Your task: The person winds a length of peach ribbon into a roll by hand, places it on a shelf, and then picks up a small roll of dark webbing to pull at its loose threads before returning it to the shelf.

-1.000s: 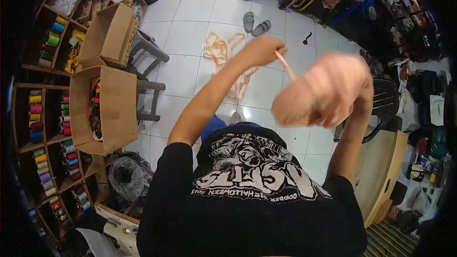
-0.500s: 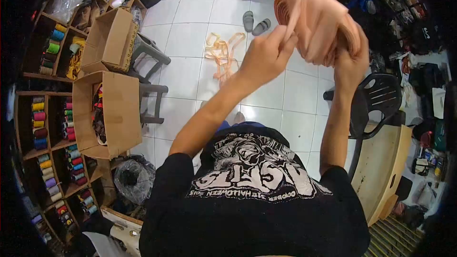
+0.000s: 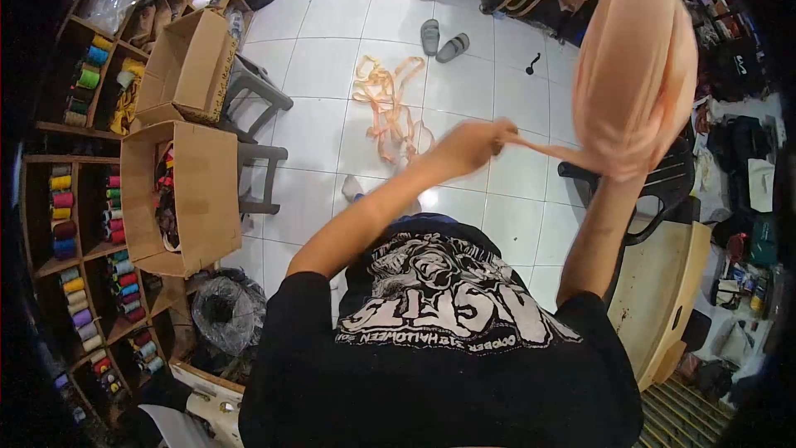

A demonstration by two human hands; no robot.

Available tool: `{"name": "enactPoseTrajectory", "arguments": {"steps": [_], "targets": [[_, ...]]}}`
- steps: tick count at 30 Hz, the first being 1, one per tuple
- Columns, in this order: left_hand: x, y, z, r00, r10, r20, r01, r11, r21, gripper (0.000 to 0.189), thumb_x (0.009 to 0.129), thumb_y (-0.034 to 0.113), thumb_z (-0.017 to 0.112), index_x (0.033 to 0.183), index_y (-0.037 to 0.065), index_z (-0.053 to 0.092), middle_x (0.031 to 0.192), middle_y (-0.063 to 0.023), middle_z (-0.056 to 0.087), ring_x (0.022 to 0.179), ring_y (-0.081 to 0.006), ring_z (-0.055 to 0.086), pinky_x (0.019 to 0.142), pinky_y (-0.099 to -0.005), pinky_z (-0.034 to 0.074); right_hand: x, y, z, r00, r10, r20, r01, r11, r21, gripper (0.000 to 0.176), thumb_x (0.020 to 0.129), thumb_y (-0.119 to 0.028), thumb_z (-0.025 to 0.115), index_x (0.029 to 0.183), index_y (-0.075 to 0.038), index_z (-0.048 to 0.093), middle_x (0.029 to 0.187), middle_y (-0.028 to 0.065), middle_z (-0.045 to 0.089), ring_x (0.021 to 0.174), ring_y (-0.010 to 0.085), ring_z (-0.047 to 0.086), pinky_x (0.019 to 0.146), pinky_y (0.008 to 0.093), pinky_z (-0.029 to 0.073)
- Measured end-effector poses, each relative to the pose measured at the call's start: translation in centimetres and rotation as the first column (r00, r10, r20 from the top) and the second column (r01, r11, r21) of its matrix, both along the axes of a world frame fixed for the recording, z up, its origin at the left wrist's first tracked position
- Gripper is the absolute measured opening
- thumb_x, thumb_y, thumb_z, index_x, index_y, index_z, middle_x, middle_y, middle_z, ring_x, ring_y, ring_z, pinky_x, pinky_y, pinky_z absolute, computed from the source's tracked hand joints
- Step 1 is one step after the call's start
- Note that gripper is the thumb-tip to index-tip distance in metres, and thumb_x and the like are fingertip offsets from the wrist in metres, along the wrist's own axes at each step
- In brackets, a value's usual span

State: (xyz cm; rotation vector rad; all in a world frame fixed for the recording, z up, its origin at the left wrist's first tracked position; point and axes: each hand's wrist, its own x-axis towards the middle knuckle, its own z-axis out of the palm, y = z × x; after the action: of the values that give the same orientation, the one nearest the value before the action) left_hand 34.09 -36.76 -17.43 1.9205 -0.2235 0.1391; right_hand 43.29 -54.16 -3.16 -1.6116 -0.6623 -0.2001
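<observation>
A thick roll of peach fabric strip [image 3: 634, 58] is raised at the upper right. My right hand [image 3: 622, 176] supports it from below and behind, its fingers mostly hidden by the roll. Out to the left, over the floor, my left hand [image 3: 477, 149] is closed and slightly blurred. It pinches a strip [image 3: 543, 148] that stretches taut to the bottom of the roll. Loose peach and yellowish strips [image 3: 385, 104] lie tangled on the white tiles beyond my left hand.
Grey sandals [image 3: 441, 41] lie on the floor ahead. At left are cardboard boxes [image 3: 203, 199], grey stools [image 3: 264, 178] and shelves of thread spools [image 3: 62, 203]. A black chair [image 3: 663, 199] and a wooden table [image 3: 655, 282] stand at right.
The roll has swung up and to the right with my right hand. My left hand has moved down, away from the roll, drawing out a length of strip.
</observation>
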Motion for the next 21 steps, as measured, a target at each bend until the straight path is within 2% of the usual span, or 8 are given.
{"name": "enactPoseTrajectory", "arguments": {"steps": [4, 6, 8, 10, 13, 18, 20, 21], "targets": [[5.4, 6.4, 1.8, 0.943, 0.199, 0.265, -0.259, 0.941, 0.218, 0.020, 0.082, 0.007, 0.057, 0.102, 0.008, 0.060, 0.094, -0.0154, 0.067, 0.087, -0.0351, 0.063, 0.073, -0.0414, 0.050, -0.5, -4.7, 0.3, 0.743, 0.404, -0.534, -0.408, 0.905, 0.117, 0.046, 0.081, -0.006, 0.064, 0.123, 0.006, 0.052, 0.113, 0.0151, 0.062, 0.101, 0.0213, 0.061, 0.089, 0.0300, 0.049], [5.5, 6.8, 4.1, 0.928, 0.212, 0.306, -0.306, 0.902, 0.304, 0.014, 0.083, 0.013, 0.059, 0.096, 0.007, 0.059, 0.084, -0.0155, 0.066, 0.079, -0.0363, 0.063, 0.068, -0.0431, 0.050, -2.7, -3.5, 0.9, 0.970, 0.086, -0.227, -0.178, 0.888, -0.424, 0.039, 0.078, -0.002, 0.061, 0.116, 0.002, 0.059, 0.109, 0.0131, 0.066, 0.096, 0.0217, 0.065, 0.084, 0.0301, 0.050], [4.1, 6.0, 7.0, 0.933, 0.156, 0.325, -0.295, 0.849, 0.439, 0.014, 0.084, 0.016, 0.059, 0.095, 0.007, 0.059, 0.077, -0.0156, 0.065, 0.073, -0.0362, 0.063, 0.064, -0.0439, 0.049, -2.4, -3.1, -1.3, 0.953, -0.222, 0.206, 0.302, 0.748, -0.591, 0.037, 0.080, -0.004, 0.059, 0.117, -0.005, 0.060, 0.105, 0.0139, 0.068, 0.095, 0.0216, 0.066, 0.081, 0.0310, 0.050], [1.1, 3.2, 8.2, 0.933, 0.023, 0.360, -0.136, 0.947, 0.292, 0.016, 0.087, 0.023, 0.059, 0.093, 0.008, 0.059, 0.066, -0.0155, 0.060, 0.060, -0.0346, 0.060, 0.056, -0.0399, 0.048, -1.8, -2.0, -1.4, 0.883, -0.406, 0.233, 0.468, 0.753, -0.462, 0.031, 0.083, -0.008, 0.060, 0.114, -0.006, 0.062, 0.105, 0.0128, 0.068, 0.096, 0.0198, 0.065, 0.083, 0.0302, 0.048], [-2.3, -1.3, 7.8, 0.963, -0.257, -0.082, 0.214, 0.912, -0.349, 0.014, 0.088, 0.018, 0.056, 0.094, 0.005, 0.059, 0.070, -0.0145, 0.062, 0.060, -0.0324, 0.061, 0.057, -0.0373, 0.049, 0.1, -2.0, -2.0, 0.921, -0.382, 0.075, 0.383, 0.924, 0.003, 0.033, 0.087, 0.003, 0.055, 0.120, 0.003, 0.055, 0.117, 0.0132, 0.061, 0.107, 0.0222, 0.059, 0.092, 0.0320, 0.046], [1.1, -2.2, -1.2, 0.991, -0.128, 0.030, 0.122, 0.981, 0.151, 0.017, 0.080, 0.002, 0.055, 0.096, 0.005, 0.059, 0.082, -0.0173, 0.065, 0.081, -0.0372, 0.063, 0.070, -0.0421, 0.049, -0.9, -5.6, -0.2, 0.826, 0.438, -0.354, -0.156, 0.782, 0.604, 0.052, 0.089, -0.008, 0.056, 0.136, 0.003, 0.037, 0.133, 0.0163, 0.049, 0.116, 0.0288, 0.054, 0.097, 0.0412, 0.047], [5.1, 1.0, -4.0, 0.969, 0.085, 0.232, -0.101, 0.993, 0.060, 0.017, 0.078, 0.000, 0.055, 0.094, 0.005, 0.059, 0.082, -0.0181, 0.064, 0.082, -0.0394, 0.061, 0.070, -0.0446, 0.048, -2.4, -6.7, -0.2, 0.889, 0.221, -0.402, -0.073, 0.933, 0.351, 0.054, 0.083, -0.009, 0.062, 0.131, 0.004, 0.043, 0.128, 0.0155, 0.053, 0.114, 0.0266, 0.056, 0.095, 0.0390, 0.047], [5.5, 2.7, -0.9, 0.980, 0.197, 0.038, -0.200, 0.958, 0.205, 0.024, 0.078, -0.001, 0.055, 0.101, 0.005, 0.059, 0.091, -0.0189, 0.065, 0.088, -0.0374, 0.062, 0.072, -0.0408, 0.048, -2.3, -7.3, -0.2, 0.894, 0.207, -0.397, -0.126, 0.967, 0.220, 0.054, 0.080, -0.009, 0.065, 0.129, 0.004, 0.046, 0.125, 0.0151, 0.056, 0.113, 0.0255, 0.057, 0.095, 0.0375, 0.047]]}}
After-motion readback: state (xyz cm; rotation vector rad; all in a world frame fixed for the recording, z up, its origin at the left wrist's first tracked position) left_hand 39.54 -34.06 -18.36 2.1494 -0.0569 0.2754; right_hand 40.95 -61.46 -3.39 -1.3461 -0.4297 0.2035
